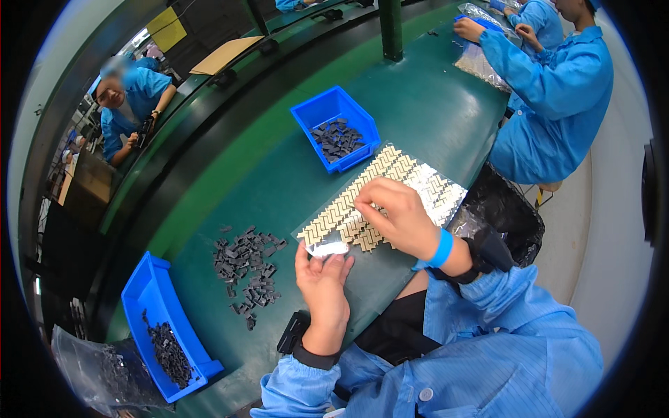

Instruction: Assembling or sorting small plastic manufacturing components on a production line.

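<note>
A clear sheet covered with rows of small cream die-cut pieces (376,182) lies at a slant on the green workbench, with glare on its far right part. At its near left corner my left hand (325,289) is closed on the sheet, thumb and fingers on a shiny bare strip. Over the middle of the sheet hovers my right hand (403,217), its thumb and forefinger pinched together; whatever is between them is too small to make out. A loose pile of small dark grey parts (244,263) lies left of my left hand.
Beyond the sheet stands a blue bin (371,129) holding more grey parts. Another blue bin (144,292) with small black pieces sits near left, beside a clear plastic bag (83,362). A black-lined bin (512,212) is at the bench's right edge. Co-workers (557,90) sit nearby.
</note>
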The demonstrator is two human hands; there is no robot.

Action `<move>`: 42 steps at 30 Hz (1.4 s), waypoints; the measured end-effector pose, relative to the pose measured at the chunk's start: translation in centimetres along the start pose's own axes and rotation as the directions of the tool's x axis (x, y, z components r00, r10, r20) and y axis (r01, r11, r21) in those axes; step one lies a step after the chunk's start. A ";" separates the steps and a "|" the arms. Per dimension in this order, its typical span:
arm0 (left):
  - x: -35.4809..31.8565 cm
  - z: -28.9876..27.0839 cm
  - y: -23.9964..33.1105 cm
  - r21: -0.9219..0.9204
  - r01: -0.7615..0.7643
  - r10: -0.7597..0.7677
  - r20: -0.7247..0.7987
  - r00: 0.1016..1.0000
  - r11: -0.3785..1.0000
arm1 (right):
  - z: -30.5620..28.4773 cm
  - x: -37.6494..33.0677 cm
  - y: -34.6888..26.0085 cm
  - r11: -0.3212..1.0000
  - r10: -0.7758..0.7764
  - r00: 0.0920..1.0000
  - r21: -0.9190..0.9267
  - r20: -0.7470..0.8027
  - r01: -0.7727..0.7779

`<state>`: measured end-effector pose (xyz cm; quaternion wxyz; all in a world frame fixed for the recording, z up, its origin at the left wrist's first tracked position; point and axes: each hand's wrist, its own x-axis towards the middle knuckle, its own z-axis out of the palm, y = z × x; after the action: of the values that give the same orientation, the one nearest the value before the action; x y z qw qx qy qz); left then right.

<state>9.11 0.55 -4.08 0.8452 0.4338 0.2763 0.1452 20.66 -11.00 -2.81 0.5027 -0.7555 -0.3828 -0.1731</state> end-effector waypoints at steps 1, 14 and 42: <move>-0.1 -0.4 -0.5 0.086 -0.171 0.170 0.022 0.985 0.982 | -0.3 -0.6 -0.3 0.993 -0.078 0.997 -0.095 -0.028 0.075; -7.8 -1.1 0.9 0.290 -0.479 0.394 0.306 0.867 0.829 | -1.3 -5.4 -6.9 0.936 -0.350 0.936 -0.030 -0.036 0.350; -9.6 -2.1 0.9 0.570 -0.579 0.450 0.367 0.814 0.584 | -3.3 -5.9 -6.9 0.950 -0.228 0.927 0.275 0.298 0.145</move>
<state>0.09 -2.20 -1.05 0.5786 0.7750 0.0920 0.2369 12.04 -14.91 -0.88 0.5039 -0.6646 -0.5500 -0.0440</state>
